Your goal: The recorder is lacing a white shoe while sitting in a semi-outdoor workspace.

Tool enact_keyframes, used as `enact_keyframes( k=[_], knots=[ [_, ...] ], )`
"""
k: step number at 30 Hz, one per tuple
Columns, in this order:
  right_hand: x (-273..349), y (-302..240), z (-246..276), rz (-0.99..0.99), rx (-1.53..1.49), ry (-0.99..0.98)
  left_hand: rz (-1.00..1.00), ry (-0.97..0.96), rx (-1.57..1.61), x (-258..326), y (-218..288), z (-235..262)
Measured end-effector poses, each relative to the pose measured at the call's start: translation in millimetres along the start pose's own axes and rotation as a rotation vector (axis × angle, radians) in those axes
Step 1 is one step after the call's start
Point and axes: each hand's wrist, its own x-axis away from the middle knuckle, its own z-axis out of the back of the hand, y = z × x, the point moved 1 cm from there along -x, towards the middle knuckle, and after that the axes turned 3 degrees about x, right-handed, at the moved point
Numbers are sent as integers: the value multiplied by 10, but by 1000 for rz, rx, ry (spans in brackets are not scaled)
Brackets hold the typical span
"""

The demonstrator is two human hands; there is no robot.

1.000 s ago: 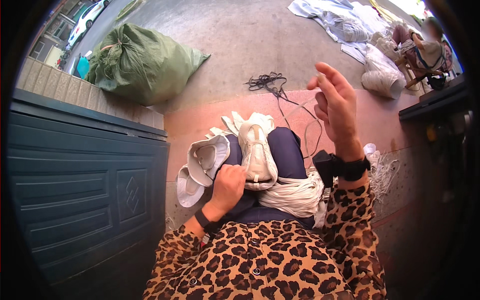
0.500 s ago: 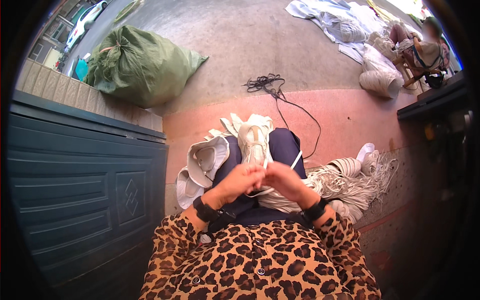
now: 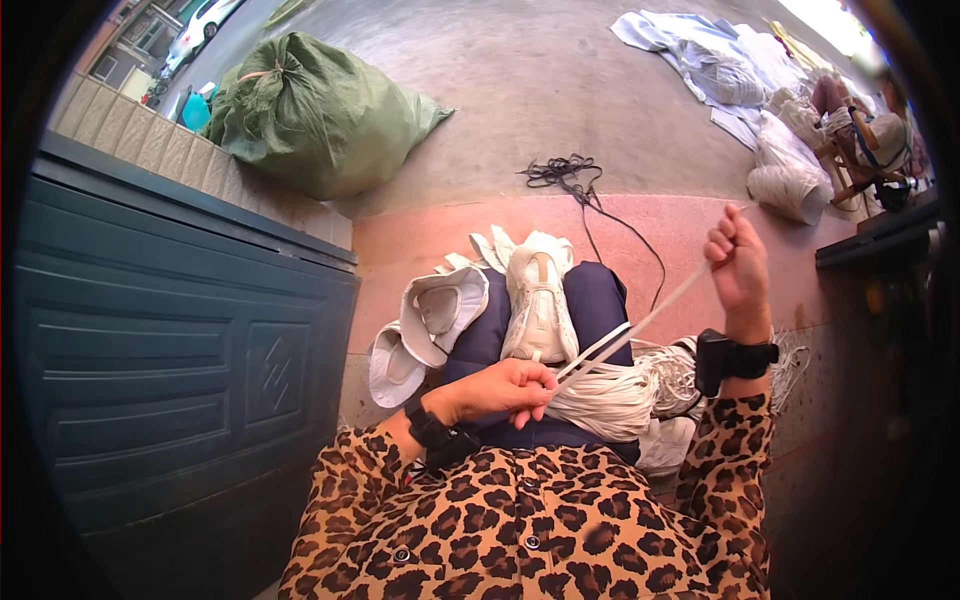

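A cream shoe upper (image 3: 538, 305) lies between my knees. A flat off-white shoelace (image 3: 655, 312) runs taut on a slant over my lap. My left hand (image 3: 505, 388), closed in a pinch, holds it low at the near end of the upper. Raised up and to the right, my right hand (image 3: 738, 262) has its fingers closed on the lace's other end. Across my right thigh rests a thick bundle of cream laces (image 3: 605, 400), partly behind the stretched lace. Whether the lace is threaded through the upper cannot be seen clearly.
More pale shoe uppers (image 3: 440, 315) sit by my left leg. A tangled black cord (image 3: 565, 175) lies on the floor ahead. A big green sack (image 3: 325, 125) stands far left, near a dark blue panelled door (image 3: 180, 350). White cloth (image 3: 700, 60) and a seated person (image 3: 880, 135) are far right.
My right hand has moved up and right, away from my left, drawing the lace out straight. My left hand stays low near the upper. The whole view has shifted slightly.
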Motion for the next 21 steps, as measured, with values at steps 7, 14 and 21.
enact_keyframes(
  k=[7, 14, 21],
  knots=[
    [61, -943, -103, 346, 392, -2, -338, 291, -424, -151, 114, 106],
    [23, -469, -307, 746, 1146, -19, -621, 803, -1003, -235, 157, 456],
    [275, 1595, -173, 307, 1439, -511, -642, 894, -1125, -492, 149, 560]
  ],
)
